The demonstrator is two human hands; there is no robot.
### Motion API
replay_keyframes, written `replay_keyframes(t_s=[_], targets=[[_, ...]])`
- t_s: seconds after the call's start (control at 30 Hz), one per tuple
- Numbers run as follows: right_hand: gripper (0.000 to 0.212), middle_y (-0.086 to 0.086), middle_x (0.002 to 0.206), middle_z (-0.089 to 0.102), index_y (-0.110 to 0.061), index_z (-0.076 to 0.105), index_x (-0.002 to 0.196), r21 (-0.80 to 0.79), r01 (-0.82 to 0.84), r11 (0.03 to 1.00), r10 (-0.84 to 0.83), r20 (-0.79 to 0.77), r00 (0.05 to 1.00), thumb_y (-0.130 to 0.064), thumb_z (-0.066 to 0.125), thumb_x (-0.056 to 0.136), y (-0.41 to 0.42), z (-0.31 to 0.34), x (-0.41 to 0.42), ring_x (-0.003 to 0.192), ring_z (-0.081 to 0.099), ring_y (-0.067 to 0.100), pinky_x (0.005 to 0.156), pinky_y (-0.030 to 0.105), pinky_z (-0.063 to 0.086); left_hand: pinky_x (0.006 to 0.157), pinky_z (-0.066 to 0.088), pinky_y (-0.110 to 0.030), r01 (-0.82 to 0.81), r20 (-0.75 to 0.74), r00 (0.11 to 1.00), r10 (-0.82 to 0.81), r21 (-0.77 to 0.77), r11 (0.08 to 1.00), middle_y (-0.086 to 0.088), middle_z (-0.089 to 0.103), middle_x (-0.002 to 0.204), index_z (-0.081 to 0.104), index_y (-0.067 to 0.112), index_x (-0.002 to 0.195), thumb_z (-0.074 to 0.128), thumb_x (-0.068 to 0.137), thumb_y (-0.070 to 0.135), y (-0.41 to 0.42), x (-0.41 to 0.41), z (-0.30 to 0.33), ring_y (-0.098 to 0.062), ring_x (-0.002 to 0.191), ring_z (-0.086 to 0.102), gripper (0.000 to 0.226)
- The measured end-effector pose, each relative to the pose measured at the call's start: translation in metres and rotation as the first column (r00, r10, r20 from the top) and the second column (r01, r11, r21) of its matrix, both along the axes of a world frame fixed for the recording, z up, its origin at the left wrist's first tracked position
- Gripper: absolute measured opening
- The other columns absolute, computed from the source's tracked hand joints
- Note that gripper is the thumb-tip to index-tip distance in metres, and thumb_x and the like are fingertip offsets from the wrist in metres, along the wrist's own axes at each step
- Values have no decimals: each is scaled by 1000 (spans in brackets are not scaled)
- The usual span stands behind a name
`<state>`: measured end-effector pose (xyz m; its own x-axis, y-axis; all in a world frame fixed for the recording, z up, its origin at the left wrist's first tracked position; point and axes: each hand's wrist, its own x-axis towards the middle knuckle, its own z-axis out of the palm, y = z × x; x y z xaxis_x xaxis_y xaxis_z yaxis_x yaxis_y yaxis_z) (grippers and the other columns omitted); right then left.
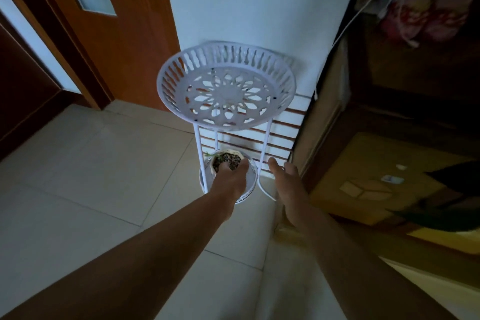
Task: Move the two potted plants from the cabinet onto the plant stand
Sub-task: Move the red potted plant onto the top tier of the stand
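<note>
- Reaching down along the front of a white plant stand, the left hand is clamped on the near rim of a small potted plant.
- That pot is pale, filled with dark pebbles, and a thin green sprig shows at its far left edge.
- It sits in the lower tray of the stand, between the thin white legs; whether its base rests fully on the tray I cannot tell, since the hand and forearm cover the near side.
- The upper tray of the stand is a round white dish with a slatted rim and a pierced flower pattern in its floor, and nothing stands in it.
- The right hand hangs just to the right of the stand's right leg, fingers spread apart and holding nothing, not touching the stand.
- The stand is set against a white wall whose base has a band of white strips over brown.
- A wooden door with a frosted glass pane stands to the left of the wall.
- Pale floor tiles run under both forearms.
- To the right lies a dark wooden cabinet, with a cardboard box low beside it and a dark green leaf crossing the right edge, dim and blurred.
</note>
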<state>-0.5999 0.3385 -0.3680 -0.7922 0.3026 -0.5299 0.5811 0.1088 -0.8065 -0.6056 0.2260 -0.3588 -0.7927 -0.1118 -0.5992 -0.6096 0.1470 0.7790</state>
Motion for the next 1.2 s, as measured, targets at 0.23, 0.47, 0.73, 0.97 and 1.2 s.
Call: replay_keyframes(t_s=[0.23, 0.47, 0.73, 0.97, 1.2], targets=[[73, 6, 155, 31, -18, 24, 149, -70, 31, 997, -36, -65, 997, -48, 52, 89, 12, 94, 26, 140, 33, 27, 114, 42, 29, 109, 35, -45, 87, -43, 995, -87, 4, 996, -9, 45, 145, 39, 14, 140, 46, 89, 50, 4, 19, 93, -27, 129, 44, 63], [70, 6, 154, 30, -18, 24, 149, -106, 47, 993, -60, -126, 990, -45, 52, 91, 29, 170, 55, 138, 34, 23, 101, 31, 31, 88, 38, -34, 117, -121, 986, -113, 19, 993, -7, 53, 136, 45, 14, 136, 47, 91, 46, 17, 35, 173, -25, 119, 53, 56], [75, 10, 157, 26, -22, 19, 150, -83, 134, 988, -147, -187, 971, -50, 52, 89, 34, 232, 50, 141, 31, 28, 110, 41, 30, 97, 37, -38, 265, -202, 947, -250, 54, 963, -13, 55, 132, 46, 6, 135, 47, 92, 44, 18, 18, 227, -29, 120, 53, 58], [78, 10, 156, 28, -20, 20, 150, -52, 335, 941, -336, -255, 906, -52, 53, 87, -4, 269, 25, 141, 32, 31, 113, 44, 30, 105, 35, -41, 473, -275, 850, -449, 22, 881, -13, 53, 132, 50, 6, 128, 45, 94, 41, -17, -29, 268, -28, 122, 51, 49], [65, 5, 134, 47, -14, 33, 144, -56, 502, 863, -486, -366, 794, -41, 56, 90, -48, 303, 13, 112, 46, 15, 92, 31, 37, 83, 34, -32, 654, -291, 732, -616, 43, 756, -14, 51, 102, 50, 17, 72, 45, 95, 37, -51, -68, 301, -24, 96, 50, 31]])
